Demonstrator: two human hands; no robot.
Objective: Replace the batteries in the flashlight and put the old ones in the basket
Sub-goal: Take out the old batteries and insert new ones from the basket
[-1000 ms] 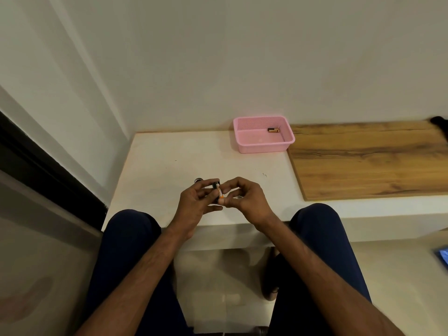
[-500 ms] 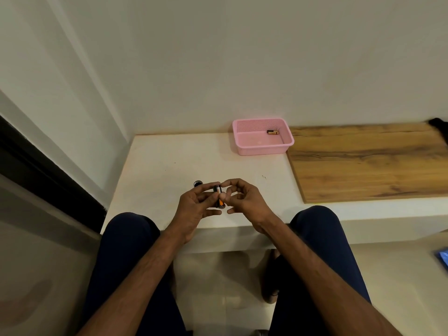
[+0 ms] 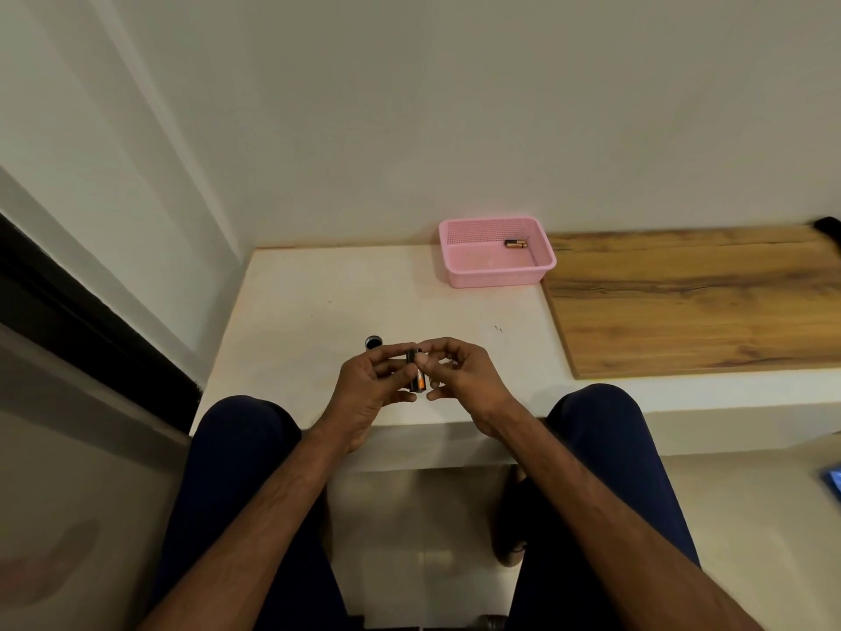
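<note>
Abutting plain wall (image 3: 455, 107): white ledge (image 3: 327, 302); pink basket (image 3: 496, 279) beside wooden board (image 3: 691, 307).

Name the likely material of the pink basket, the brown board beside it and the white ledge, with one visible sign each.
Pink basket: moulded plastic, matte; uniform colour, perforated mesh walls.
Brown board: wood or wood-look laminate, smooth satin; streaky grain, which one is unclear.
White ledge: probably stone or painted concrete, smooth matte; thick slab edge, faint specks.
</note>
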